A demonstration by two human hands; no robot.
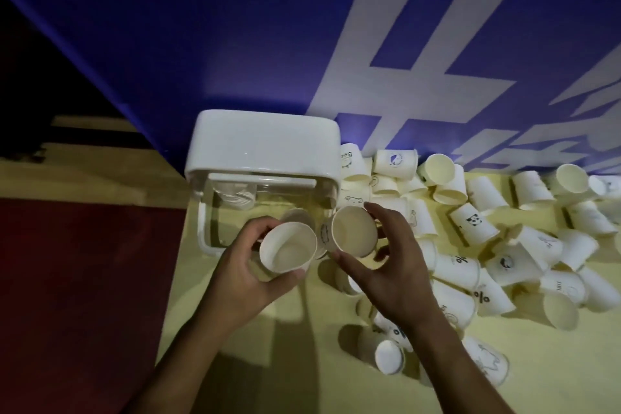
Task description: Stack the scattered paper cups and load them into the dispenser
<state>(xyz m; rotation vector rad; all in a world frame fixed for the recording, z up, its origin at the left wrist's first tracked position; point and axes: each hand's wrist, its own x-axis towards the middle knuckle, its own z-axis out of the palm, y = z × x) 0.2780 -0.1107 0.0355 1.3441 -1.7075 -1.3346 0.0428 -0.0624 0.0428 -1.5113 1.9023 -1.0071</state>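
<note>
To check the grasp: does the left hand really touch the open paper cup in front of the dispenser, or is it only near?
Touching. In the head view the left hand wraps its thumb and fingers round the paper cup, with no gap.

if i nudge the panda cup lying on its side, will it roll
Probably: the panda cup lies on its side and tapers, so it would likely roll in a curve. Thin paper, so likely light and easily dented. The neighbouring cups would probably stop it soon.
</note>
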